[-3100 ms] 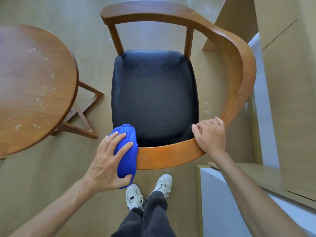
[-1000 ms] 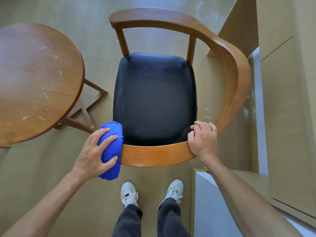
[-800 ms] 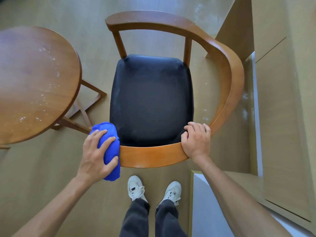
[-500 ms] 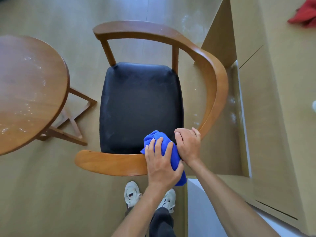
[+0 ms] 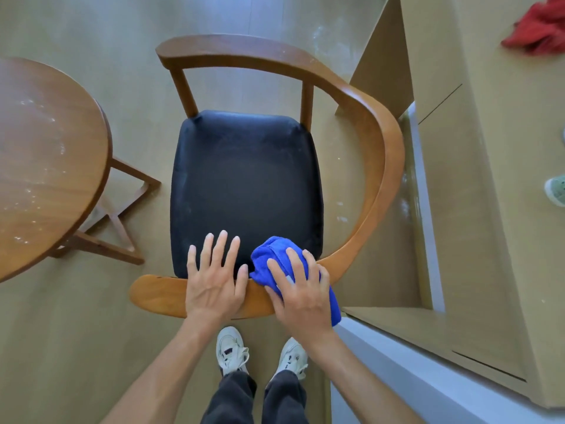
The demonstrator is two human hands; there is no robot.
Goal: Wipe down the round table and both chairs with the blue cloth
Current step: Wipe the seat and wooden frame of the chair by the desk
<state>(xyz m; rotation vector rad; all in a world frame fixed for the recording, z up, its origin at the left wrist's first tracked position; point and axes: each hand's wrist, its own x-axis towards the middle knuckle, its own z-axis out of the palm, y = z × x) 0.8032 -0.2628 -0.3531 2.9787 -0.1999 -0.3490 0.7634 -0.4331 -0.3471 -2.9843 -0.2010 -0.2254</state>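
Observation:
A wooden chair with a curved rail and a black seat cushion stands below me. The bunched blue cloth lies on the near part of the rail, and my right hand presses down on it with fingers spread over it. My left hand rests flat on the rail just left of the cloth, fingers apart, holding nothing. The round wooden table is at the left, its top speckled with white marks.
The table's crossed wooden legs stand on the floor between table and chair. A beige cabinet rises close on the right, with a red cloth on top. My white shoes stand behind the chair.
The cloth has passed from my left hand to my right hand at the right end of the near rail. My left hand has let go and now lies flat on the rail.

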